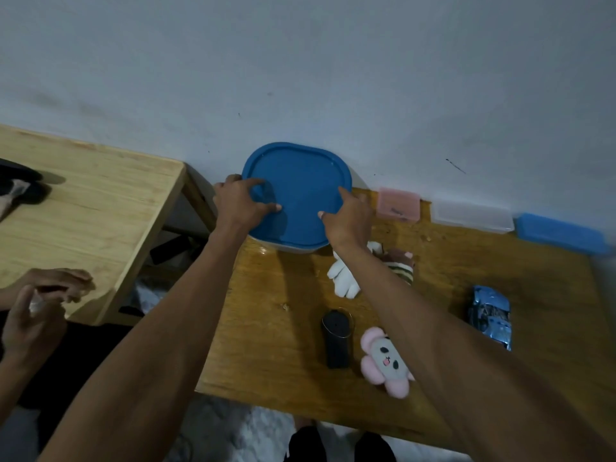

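A blue rounded-square lid [300, 181] sits on a pale container [293, 250] at the back left corner of the brown wooden table [283, 345], against the wall. My left hand [238, 201] rests on the lid's left edge, fingers spread over the rim and thumb on top. My right hand [350, 216] touches the lid's right side, index finger stretched along the rim and thumb on the lid's top. Neither hand curls round anything that I can see.
On the table lie a white glove [343, 278], a striped sock toy [401, 266], a black device [336, 338], a pink plush [386, 361] and a blue foil packet [490, 316]. Pink [398, 205], clear [473, 216] and blue [563, 233] boxes line the wall. Another person's hands [43, 305] are at a lighter table [90, 208] on the left.
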A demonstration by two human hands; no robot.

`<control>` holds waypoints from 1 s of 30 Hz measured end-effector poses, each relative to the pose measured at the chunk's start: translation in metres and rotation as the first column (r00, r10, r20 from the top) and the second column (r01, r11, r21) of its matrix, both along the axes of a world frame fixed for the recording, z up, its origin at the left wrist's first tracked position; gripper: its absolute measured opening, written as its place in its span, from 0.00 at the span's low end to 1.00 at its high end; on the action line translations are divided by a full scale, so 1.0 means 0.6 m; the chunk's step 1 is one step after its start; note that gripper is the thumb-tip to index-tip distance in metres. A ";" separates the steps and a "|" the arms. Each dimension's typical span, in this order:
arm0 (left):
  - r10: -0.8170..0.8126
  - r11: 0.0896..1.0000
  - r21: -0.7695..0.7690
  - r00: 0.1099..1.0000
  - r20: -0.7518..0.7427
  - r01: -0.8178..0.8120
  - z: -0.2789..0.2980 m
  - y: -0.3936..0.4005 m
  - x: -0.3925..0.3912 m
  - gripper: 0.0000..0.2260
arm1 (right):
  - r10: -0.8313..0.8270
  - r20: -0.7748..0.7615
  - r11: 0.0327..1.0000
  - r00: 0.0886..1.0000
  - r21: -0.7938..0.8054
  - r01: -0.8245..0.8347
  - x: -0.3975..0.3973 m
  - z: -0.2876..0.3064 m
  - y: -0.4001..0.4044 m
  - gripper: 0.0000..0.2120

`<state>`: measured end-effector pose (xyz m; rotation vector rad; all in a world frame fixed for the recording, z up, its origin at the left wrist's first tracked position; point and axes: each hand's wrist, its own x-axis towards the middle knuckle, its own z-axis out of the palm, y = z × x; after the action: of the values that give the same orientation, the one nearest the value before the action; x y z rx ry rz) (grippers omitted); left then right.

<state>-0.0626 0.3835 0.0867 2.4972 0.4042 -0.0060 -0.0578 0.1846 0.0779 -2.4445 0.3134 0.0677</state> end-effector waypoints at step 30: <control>-0.047 0.994 0.083 0.976 -0.214 0.066 -0.079 0.049 -0.402 0.51 | 0.120 -0.214 0.975 0.969 -0.160 -0.156 -0.387 -0.030 0.063 0.47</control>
<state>-0.3035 0.4127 0.0394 2.6058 0.4284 -0.2853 -0.2897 0.2223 0.0599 -2.6375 0.2461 0.3677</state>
